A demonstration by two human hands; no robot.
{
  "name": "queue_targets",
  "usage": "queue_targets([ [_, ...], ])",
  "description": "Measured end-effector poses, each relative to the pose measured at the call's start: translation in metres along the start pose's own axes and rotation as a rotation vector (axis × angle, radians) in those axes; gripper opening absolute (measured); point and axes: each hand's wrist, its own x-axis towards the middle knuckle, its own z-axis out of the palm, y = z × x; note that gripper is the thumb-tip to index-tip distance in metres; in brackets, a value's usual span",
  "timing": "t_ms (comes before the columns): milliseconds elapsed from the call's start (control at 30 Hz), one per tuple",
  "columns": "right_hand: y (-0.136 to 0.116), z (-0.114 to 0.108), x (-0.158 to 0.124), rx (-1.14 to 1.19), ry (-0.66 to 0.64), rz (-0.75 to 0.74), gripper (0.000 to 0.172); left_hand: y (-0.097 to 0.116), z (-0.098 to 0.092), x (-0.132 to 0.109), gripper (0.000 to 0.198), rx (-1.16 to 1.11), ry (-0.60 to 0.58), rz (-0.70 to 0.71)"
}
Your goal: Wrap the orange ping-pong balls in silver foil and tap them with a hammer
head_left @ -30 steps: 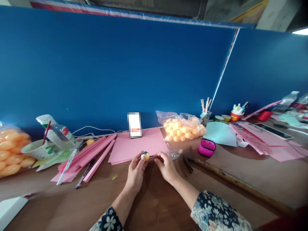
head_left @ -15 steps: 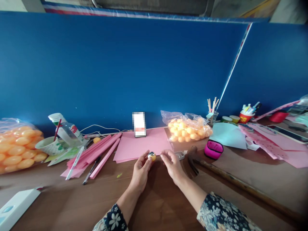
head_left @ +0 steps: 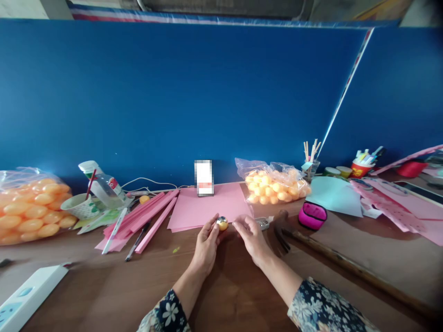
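My left hand (head_left: 206,246) pinches a small shiny ball (head_left: 222,223) between thumb and fingers, just above the brown table. Its top is silvery, its lower part yellow-orange. A short gap to the right of the ball, my right hand (head_left: 254,240) has its thumb and forefinger drawn together; anything between those tips is too small to make out. Beyond both hands lies a stack of pink paper (head_left: 207,207). A silvery object (head_left: 263,224) sits just past my right hand, partly hidden by it.
Right of my hands lies a hammer with a wooden handle (head_left: 349,260). Bags of orange balls stand at the back (head_left: 273,186) and left (head_left: 34,210). Around are pink strips (head_left: 141,214), a pen (head_left: 137,242), a power strip (head_left: 32,295), a magenta pouch (head_left: 312,215) and a propped phone (head_left: 205,180).
The whole view has shifted slightly, so things appear a little further right. My left hand still grips the ball, whose silvery top has turned slightly; the right hand stays close beside it.
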Motion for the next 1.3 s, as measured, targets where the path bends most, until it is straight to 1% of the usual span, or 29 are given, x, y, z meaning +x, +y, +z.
queue_targets([
  [100, 0.001, 0.001, 0.0, 0.004, 0.009, 0.019, 0.018, 0.003, 0.0, 0.001, 0.029, -0.071, 0.048, -0.024],
  [200, 0.001, 0.001, -0.001, 0.011, 0.03, 0.041, 0.018, 0.008, -0.003, 0.005, 0.021, -0.146, 0.106, -0.117],
  [300, -0.001, 0.002, -0.002, 0.009, 0.036, 0.043, 0.018, 0.013, -0.006, 0.008, 0.021, -0.259, 0.12, -0.21],
  [400, -0.003, 0.002, -0.002, 0.006, 0.038, 0.041, 0.019, 0.017, -0.008, 0.008, 0.024, -0.354, 0.09, -0.244],
  [533, -0.005, 0.002, -0.003, -0.014, 0.044, 0.038, 0.022, 0.019, -0.009, 0.006, 0.033, -0.383, 0.012, -0.252],
  [600, -0.006, 0.002, -0.003, -0.029, 0.049, 0.038, 0.022, 0.019, -0.01, 0.005, 0.038, -0.369, -0.005, -0.259],
  [800, -0.007, 0.003, -0.003, -0.035, 0.046, 0.021, 0.024, 0.017, -0.009, 0.006, 0.033, -0.351, 0.001, -0.254],
  [967, -0.008, 0.003, -0.004, -0.003, 0.016, 0.021, 0.021, 0.016, -0.004, 0.004, 0.031, -0.327, 0.061, -0.219],
  [1167, -0.007, 0.004, -0.005, 0.042, 0.033, 0.05, 0.023, 0.014, -0.002, 0.004, 0.025, -0.359, 0.058, -0.182],
  [1300, -0.002, 0.004, -0.004, 0.061, 0.022, 0.042, 0.024, 0.014, -0.002, 0.004, 0.025, -0.315, 0.046, -0.211],
])
